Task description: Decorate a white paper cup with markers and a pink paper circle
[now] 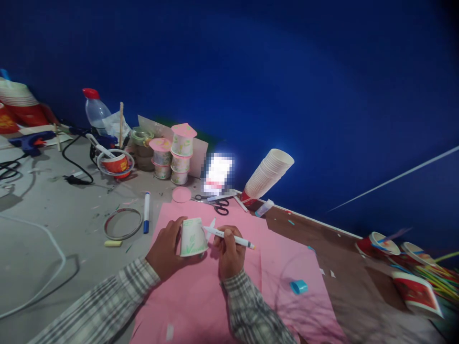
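My left hand (171, 251) is wrapped round a white paper cup (192, 237), which is turned upside down and bears green leaf-like drawings. In my right hand (230, 253) is a white marker pen (233, 238), gripped between thumb and fingers. Its left end points at the cup's side; I cannot tell if it touches. Both hands are over a pink paper sheet (211, 306). Beyond them lie black-handled scissors (221, 206) and a pink paper disc (181, 194). Decorated paper-cup towers (180, 162) with pink tops stand behind.
A leaning stack of white cups (268, 174) stands near the blue wall, by a blurred bright screen (218, 173). To the left are a tape ring (123, 223), a blue-capped marker (147, 212) and a cable (77, 180). Red cups (416, 292) lie at right.
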`<action>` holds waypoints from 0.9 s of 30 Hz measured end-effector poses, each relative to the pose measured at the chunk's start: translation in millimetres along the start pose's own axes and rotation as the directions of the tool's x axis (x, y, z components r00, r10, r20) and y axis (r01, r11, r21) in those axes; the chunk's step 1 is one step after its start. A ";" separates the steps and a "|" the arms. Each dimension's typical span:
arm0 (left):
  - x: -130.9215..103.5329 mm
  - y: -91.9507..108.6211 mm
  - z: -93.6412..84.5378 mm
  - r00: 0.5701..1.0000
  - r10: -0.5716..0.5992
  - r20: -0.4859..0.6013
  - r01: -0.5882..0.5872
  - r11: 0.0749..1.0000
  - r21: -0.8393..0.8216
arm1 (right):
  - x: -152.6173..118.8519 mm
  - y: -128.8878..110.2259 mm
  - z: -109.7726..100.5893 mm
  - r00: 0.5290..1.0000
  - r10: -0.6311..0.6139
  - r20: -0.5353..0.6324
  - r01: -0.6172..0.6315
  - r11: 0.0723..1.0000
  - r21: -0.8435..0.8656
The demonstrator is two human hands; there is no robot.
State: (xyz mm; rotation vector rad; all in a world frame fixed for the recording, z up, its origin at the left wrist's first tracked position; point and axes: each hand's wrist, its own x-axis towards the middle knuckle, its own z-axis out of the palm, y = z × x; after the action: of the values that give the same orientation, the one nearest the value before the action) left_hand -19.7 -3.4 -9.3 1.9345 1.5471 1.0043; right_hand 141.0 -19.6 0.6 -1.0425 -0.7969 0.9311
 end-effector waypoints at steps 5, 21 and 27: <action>-1.1 -1.3 1.0 1.000 0.011 -0.017 -0.011 1.000 0.004 | -1.2 -0.5 2.3 1.000 0.013 0.018 -0.013 1.000 -0.017; -0.6 -3.3 2.2 1.000 0.004 -0.014 -0.004 1.000 -0.017 | -2.3 -1.2 2.0 1.000 0.024 -0.015 -0.024 1.000 -0.013; 0.0 -2.5 0.5 1.000 -0.012 -0.004 0.012 0.999 -0.033 | -3.5 -1.0 0.7 1.000 0.016 -0.002 -0.016 1.000 0.007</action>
State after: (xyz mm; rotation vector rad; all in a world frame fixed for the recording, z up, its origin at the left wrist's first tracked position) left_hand -20.8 -2.8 -11.4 1.9002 1.5333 1.0235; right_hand 139.2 -22.7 1.3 -1.0445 -0.7841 0.9457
